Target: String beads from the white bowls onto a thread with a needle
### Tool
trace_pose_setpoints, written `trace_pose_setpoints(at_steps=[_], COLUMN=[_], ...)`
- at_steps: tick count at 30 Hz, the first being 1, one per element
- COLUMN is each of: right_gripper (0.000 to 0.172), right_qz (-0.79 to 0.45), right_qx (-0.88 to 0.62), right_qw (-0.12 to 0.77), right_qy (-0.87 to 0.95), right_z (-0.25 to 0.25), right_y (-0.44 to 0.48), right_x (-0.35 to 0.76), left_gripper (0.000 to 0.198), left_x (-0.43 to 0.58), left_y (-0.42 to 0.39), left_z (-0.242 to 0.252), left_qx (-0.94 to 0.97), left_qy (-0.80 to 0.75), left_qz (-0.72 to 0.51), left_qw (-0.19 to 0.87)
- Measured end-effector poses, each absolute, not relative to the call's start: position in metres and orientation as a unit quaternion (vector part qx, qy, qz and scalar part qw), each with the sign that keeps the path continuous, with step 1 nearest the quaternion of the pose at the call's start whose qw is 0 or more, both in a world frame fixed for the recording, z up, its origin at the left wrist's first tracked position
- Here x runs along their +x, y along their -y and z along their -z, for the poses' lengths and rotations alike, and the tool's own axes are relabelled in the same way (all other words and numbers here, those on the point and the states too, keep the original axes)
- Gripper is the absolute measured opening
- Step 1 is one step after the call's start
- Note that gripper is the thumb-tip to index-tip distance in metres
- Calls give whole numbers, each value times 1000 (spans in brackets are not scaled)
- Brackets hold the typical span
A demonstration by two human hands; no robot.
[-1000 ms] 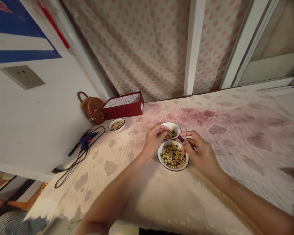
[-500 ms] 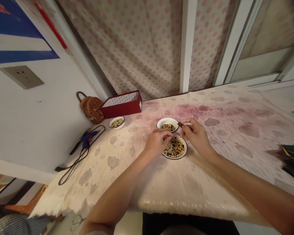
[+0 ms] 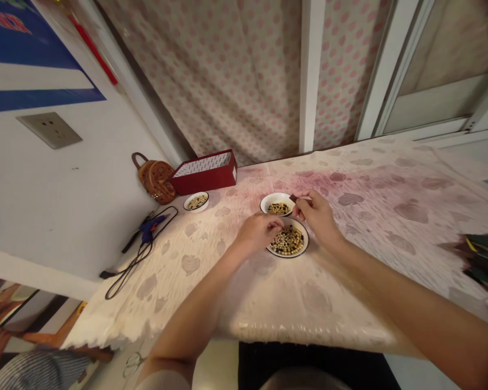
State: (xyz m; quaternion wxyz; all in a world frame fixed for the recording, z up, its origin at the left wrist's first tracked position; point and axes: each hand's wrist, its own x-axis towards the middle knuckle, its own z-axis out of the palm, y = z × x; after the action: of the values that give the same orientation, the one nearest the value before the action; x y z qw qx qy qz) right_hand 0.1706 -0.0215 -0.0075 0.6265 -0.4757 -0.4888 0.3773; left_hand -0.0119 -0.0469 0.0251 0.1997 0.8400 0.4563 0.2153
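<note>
My left hand (image 3: 257, 233) is closed, fingertips pinched together over the left rim of the front white bowl (image 3: 289, 256). Whatever the pinch holds is too small to make out. This dark-rimmed bowl contains many small round bead-like pieces (image 3: 288, 241), yellow and black. My right hand (image 3: 315, 214) grips a small dark-brown flat piece (image 3: 293, 199) between thumb and fingers, at the right rim of the back white bowl (image 3: 267, 202). Fewer similar pieces lie in that back bowl, right behind the front one.
A third small bowl (image 3: 198, 208) with pale pieces stands left, before a red open box (image 3: 205, 181) and a brown bag (image 3: 154, 179). A blue glue gun (image 3: 149, 229) with its cord lies near the wall. Dark-green cloth-like stuff (image 3: 486, 257) is at far right. A person's striped clothing (image 3: 36, 371) shows lower left.
My right hand with the brown piece has shifted slightly left and up, toward the back bowl. My left hand stays pinched by the front bowl. The view has tilted slightly.
</note>
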Motion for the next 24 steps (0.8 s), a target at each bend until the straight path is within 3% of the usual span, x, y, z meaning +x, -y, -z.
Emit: trace_pose_setpoints(at_steps=[4,13,24], right_gripper=[14,15,17], right_qz=[-364,-359,-349], right_qx=[-484,-475,-476], right_qw=[625,615,597], right_qy=[493,516,543], right_z=[11,0,1], right_y=[23,31,36], right_x=[177,177,175], left_gripper=[26,20,11], left_x=[-29,-9,-5], left_y=[46,49,53], left_z=[-42,-37,-28], left_qx=[858,876,863], left_qy=[-402,-426,-432], left_qz=[-135,-140,-187], left_qw=[289,176,183])
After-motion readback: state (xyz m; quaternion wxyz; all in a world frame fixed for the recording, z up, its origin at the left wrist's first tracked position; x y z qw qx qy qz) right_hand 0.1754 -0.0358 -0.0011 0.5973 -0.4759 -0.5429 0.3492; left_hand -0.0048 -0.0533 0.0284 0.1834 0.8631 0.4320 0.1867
